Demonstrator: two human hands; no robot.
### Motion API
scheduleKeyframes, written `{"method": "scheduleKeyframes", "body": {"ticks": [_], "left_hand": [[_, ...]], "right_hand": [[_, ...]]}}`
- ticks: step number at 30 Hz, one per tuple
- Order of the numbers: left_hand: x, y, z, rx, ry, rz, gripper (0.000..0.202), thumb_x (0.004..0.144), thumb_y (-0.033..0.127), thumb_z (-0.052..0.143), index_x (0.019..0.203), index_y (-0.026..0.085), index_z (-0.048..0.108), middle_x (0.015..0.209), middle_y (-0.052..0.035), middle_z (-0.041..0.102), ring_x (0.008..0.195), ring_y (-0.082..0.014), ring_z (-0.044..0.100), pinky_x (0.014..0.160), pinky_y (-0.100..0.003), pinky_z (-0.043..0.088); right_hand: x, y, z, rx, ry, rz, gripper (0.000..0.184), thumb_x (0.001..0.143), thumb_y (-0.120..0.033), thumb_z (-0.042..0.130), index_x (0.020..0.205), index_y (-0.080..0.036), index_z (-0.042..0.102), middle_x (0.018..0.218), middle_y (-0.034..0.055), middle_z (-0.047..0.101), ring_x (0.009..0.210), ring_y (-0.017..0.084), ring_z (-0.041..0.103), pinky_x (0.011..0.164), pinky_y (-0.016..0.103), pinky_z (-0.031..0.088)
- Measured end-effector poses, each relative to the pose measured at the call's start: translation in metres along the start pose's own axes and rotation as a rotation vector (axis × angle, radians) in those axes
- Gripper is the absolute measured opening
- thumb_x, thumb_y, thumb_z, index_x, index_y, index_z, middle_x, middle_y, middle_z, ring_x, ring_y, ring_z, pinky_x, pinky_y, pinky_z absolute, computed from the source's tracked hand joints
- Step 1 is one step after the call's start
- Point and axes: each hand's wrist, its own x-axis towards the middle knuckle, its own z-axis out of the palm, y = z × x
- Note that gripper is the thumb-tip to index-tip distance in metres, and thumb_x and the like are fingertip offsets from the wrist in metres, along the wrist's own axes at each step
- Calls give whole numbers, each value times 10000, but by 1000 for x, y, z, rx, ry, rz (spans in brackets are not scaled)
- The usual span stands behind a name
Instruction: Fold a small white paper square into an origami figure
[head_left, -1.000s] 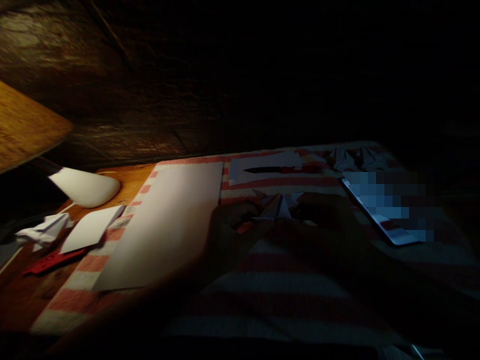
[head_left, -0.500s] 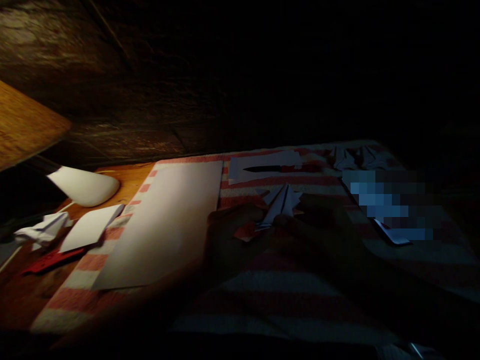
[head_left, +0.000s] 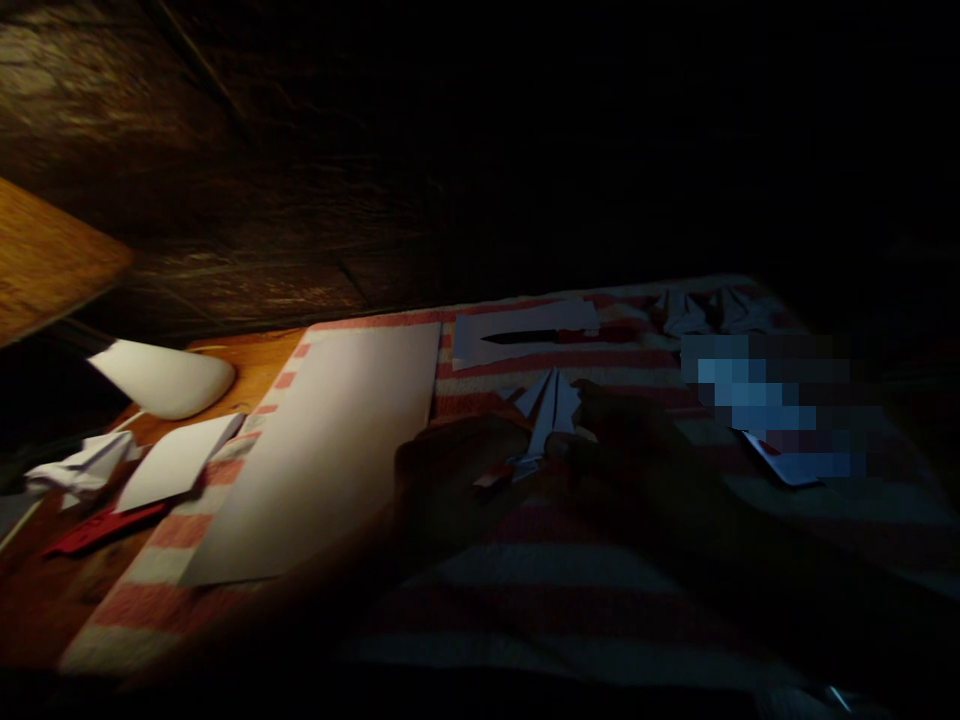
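Observation:
The scene is very dark. A small folded white paper piece (head_left: 551,412) stands up over a red-and-white striped cloth (head_left: 570,560). My left hand (head_left: 450,480) pinches its lower left part. My right hand (head_left: 637,450) closes on its right side. Both hands are in deep shadow, and their fingertips are hard to make out. A large blank white sheet (head_left: 330,450) lies just left of my left hand.
A dark knife (head_left: 551,337) lies on a white paper (head_left: 525,330) beyond the hands. A phone with a lit screen (head_left: 772,420) sits to the right, folded papers (head_left: 705,312) behind it. At left are a white lamp base (head_left: 169,378), crumpled paper (head_left: 75,468), a small sheet (head_left: 176,460) and a red strip (head_left: 97,528).
The folded paper has been raised from lying flat to standing narrow and upright between my hands. The hands drew closer together; the view shifted slightly.

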Motion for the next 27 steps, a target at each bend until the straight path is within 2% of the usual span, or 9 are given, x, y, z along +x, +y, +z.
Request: {"method": "scheduleKeyframes", "body": {"ticks": [5, 8, 12, 15, 18, 21, 24, 27], "left_hand": [[-2, -1, 0, -10, 28, 8, 86, 870, 129, 718, 859, 183, 652, 789, 3, 768, 688, -117, 734, 661, -182, 596], [-2, -2, -1, -18, 19, 8, 113, 862, 96, 694, 866, 202, 656, 788, 0, 772, 692, -128, 738, 666, -198, 604], [-1, -3, -3, -12, -15, 27, 162, 837, 60, 630, 852, 218, 662, 777, -15, 772, 705, -151, 752, 677, -221, 615], [0, -2, -1, -31, 29, 16, 151, 819, 69, 666, 843, 218, 678, 785, -10, 779, 717, -155, 757, 691, -219, 620], [0, -1, 2, -66, 69, -53, 146, 797, 79, 730, 864, 202, 691, 809, -14, 782, 735, -149, 751, 688, -213, 616], [2, 1, 2, -180, 40, -171, 165, 772, 87, 726, 903, 184, 702, 872, -47, 787, 769, -169, 751, 703, -248, 627], [4, 2, 0, -392, -1, -304, 189, 809, 125, 648, 980, 175, 711, 913, -66, 784, 760, -173, 748, 662, -252, 628], [6, 4, 0, -478, 10, -420, 115, 813, 112, 655, 890, 184, 702, 860, -40, 776, 732, -152, 740, 620, -214, 610]], "right_hand": [[-3, -7, 2, 153, -32, 153, 376, 648, -402, 894, 658, -173, 596, 737, -21, 531, 649, 121, 553, 549, 240, 451], [-4, -9, 1, 126, -60, 163, 356, 675, -407, 884, 666, -159, 628, 704, -9, 596, 629, 107, 542, 547, 223, 420], [-4, -5, 2, 178, -66, 215, 398, 640, -394, 912, 661, -170, 584, 661, -27, 578, 606, 103, 529, 540, 219, 418], [-3, -3, 2, 223, -86, 225, 408, 630, -417, 917, 694, -178, 593, 671, -25, 588, 608, 114, 547, 530, 222, 420], [-3, -5, -1, 188, -91, 163, 335, 724, -433, 858, 751, -177, 643, 736, -6, 625, 650, 123, 570, 576, 241, 443], [-3, -7, -4, 54, -25, 50, 229, 803, -373, 782, 772, -182, 660, 773, 7, 640, 710, 148, 591, 643, 279, 469], [-3, -8, -5, -175, 101, -136, 156, 813, -280, 735, 724, -191, 642, 761, 13, 625, 744, 170, 590, 666, 303, 462], [-3, -6, -6, -337, 158, -297, 167, 822, -266, 732, 704, -201, 633, 744, 13, 596, 728, 173, 571, 640, 308, 444]]}}
